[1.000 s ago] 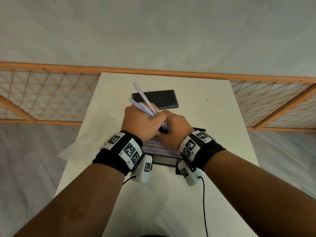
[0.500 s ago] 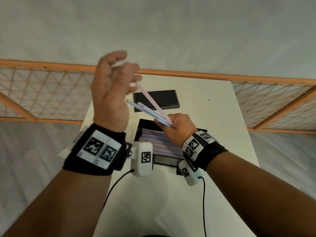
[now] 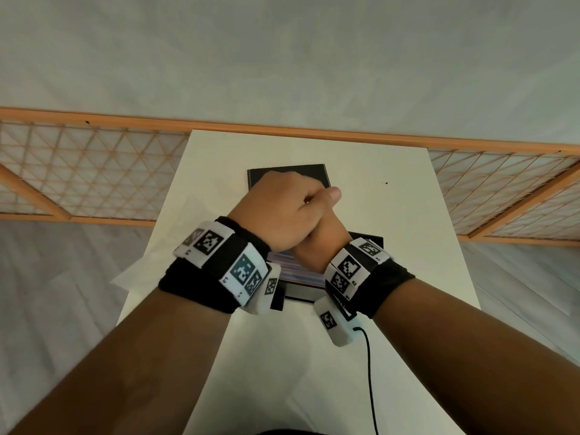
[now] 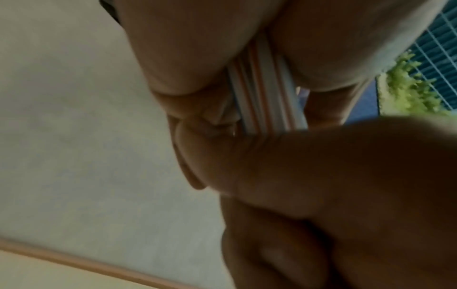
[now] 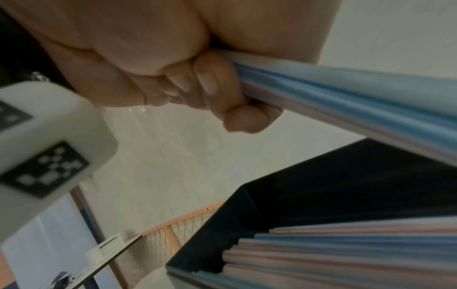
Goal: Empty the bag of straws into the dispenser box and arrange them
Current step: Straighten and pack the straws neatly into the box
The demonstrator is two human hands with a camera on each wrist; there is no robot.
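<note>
Black dispenser box [image 3: 365, 239] at frame centre, part-filled with striped straws [image 5: 346, 252]; right hand [image 3: 317, 246] grips a loose bundle [image 5: 346, 93] above it, left hand [image 3: 282, 211] closes over the same bundle; step: arranging; next: lay bundle parallel inside.

White table [image 3: 392, 233] — black dispenser box [image 3: 303, 293], black lid [image 3: 317, 172], clear bag [image 3: 131, 271].

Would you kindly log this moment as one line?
stage: arranging | right hand: grips loose straws | left hand: closed over them | dispenser box: part filled
</note>
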